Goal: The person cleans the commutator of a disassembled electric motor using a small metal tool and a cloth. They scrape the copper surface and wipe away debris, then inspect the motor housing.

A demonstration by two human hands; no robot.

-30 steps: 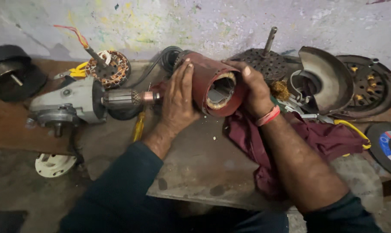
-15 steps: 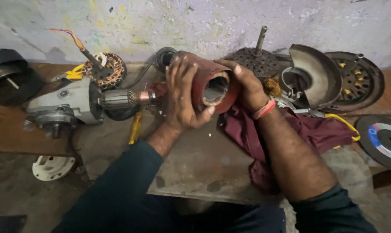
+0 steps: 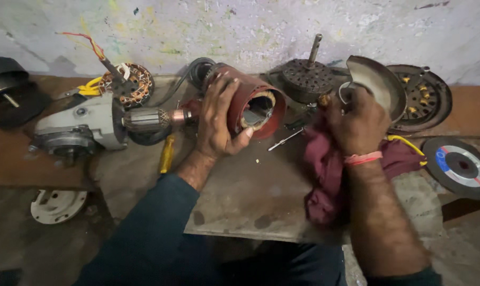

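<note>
The left hand is wrapped around a red motor housing on the bench, with windings showing inside. The right hand grips a metal guard over a maroon rag. An armature and grinding disc lie nearby.

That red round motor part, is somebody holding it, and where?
Yes. The left hand wraps the red motor housing around its side wall. The right hand is off it, at the maroon cloth.

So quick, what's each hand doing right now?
Left hand: closed around the red motor housing, holding it.
Right hand: fingers curled by the metal guard and maroon cloth; what it grips cannot be told.
</note>
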